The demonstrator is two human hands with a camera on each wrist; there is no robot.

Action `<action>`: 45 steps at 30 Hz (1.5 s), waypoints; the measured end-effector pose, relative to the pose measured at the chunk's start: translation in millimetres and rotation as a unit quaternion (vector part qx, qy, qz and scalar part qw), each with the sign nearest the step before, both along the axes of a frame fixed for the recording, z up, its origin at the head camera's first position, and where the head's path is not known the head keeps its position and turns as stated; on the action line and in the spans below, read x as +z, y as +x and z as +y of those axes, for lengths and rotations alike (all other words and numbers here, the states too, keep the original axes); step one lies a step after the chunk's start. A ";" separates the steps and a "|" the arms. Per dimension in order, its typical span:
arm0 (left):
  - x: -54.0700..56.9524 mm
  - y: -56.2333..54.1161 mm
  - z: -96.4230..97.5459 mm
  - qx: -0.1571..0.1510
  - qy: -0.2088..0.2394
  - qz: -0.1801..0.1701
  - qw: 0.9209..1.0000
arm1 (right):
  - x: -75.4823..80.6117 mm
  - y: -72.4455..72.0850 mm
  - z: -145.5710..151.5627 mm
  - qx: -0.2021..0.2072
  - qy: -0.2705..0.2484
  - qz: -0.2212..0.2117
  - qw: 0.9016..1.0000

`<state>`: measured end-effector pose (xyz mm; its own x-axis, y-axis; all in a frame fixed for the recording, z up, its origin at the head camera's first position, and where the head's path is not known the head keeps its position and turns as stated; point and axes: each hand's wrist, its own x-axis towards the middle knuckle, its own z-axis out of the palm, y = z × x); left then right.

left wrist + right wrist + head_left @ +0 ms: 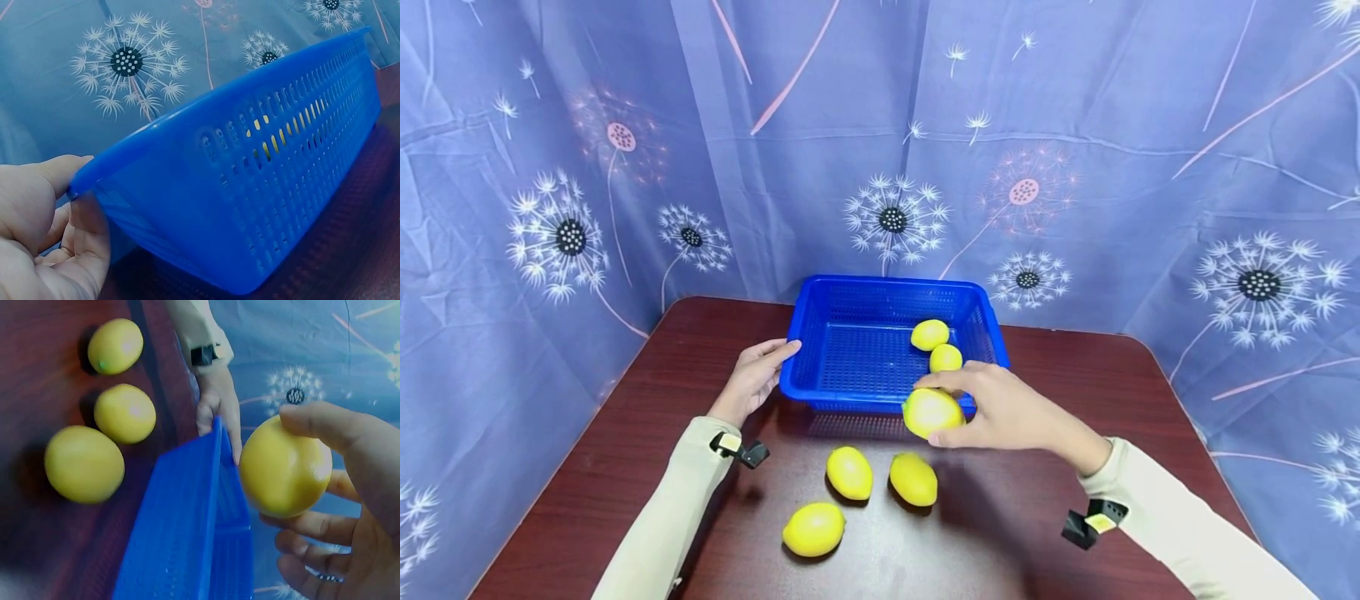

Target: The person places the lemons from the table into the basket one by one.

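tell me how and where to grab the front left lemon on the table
Probably best round the middle of the front left lemon, coming down from above and the near side. It lies lengthwise roughly left to right, so it is narrower across the middle than tip to tip; another lemon sits behind it, to the right, leaving the near side free.

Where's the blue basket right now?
In the head view, the blue basket is mid-frame toward the far edge of the table, the left hand gripping its left side, three loose lemons nearer the viewer.

Three lemons (pixel 850 473) lie before a basket (pixel 865 358) containing two lemons (pixel 930 335).
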<state>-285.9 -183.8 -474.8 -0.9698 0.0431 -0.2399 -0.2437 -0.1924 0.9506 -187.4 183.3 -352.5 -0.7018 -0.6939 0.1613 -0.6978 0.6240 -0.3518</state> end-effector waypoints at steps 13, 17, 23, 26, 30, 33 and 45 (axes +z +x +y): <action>-0.4 -1.1 -2.2 0.006 0.010 -0.003 1.000 | 6.1 -77.8 -9.3 0.078 0.018 -0.040 0.996; -1.7 -1.4 0.3 0.006 0.015 -0.007 1.000 | 5.5 -98.4 -9.5 0.085 0.036 -0.054 0.994; -3.4 -1.4 1.0 0.009 0.013 -0.002 1.000 | 8.7 -126.3 -13.8 0.094 0.040 -0.077 0.992; -3.7 -1.5 0.1 0.007 0.009 -0.002 1.000 | 7.2 -138.5 -15.4 0.090 0.044 -0.096 0.990; -2.9 -1.7 -1.0 0.001 -0.001 0.003 1.000 | -0.9 -152.4 -16.4 0.069 0.066 -0.111 0.989; -2.5 -1.3 -2.2 -0.001 -0.014 0.003 1.000 | -10.8 -162.3 -18.1 0.060 0.078 -0.112 0.989; -2.4 -0.7 -1.7 0.007 -0.004 -0.001 1.000 | -44.3 -184.5 -37.3 0.056 0.136 -0.121 0.982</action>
<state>-286.6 -185.5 -477.1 -0.9696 0.0280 -0.2429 -0.2438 -0.1871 0.9516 -372.0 146.1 -396.8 -0.6137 -0.7631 -0.2026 -0.6838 0.6420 -0.3469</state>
